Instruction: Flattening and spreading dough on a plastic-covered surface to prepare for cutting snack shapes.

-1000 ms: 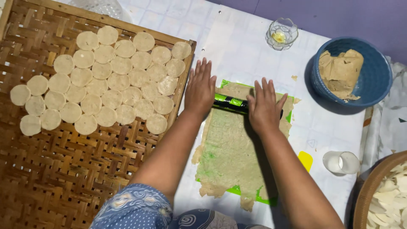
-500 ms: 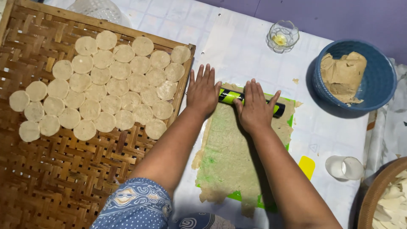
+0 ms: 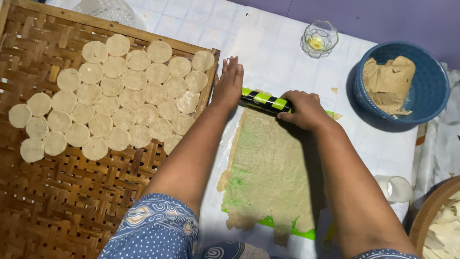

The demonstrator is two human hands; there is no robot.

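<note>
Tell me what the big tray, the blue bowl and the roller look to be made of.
Tray: woven bamboo or similar strips, matte brown, basket-weave gaps showing. Blue bowl: probably plastic, with a ribbed, slightly glossy wall. Rolling pin: hard cylinder wrapped in glossy black and yellow-green bands; core material unclear. Both hands press on it.

Woven tray [image 3: 57, 201]: brown bamboo lattice, filling the left side
Dough rounds [image 3: 111, 98]: pale cut discs lying close together in rows on the tray's upper part
Blue bowl [image 3: 433, 79]: upper right, holding a lump of beige dough scraps [image 3: 389, 81]
Glass dish [image 3: 319, 39]: small, clear, scalloped rim, something yellowish inside, near the top edge
White cup [image 3: 397, 188]: small, lying on its side at the right
Basket [image 3: 429, 216]: lower right corner, pale pieces [image 3: 445, 230] inside
Table covering [image 3: 287, 52]: white with a faint square pattern
</note>
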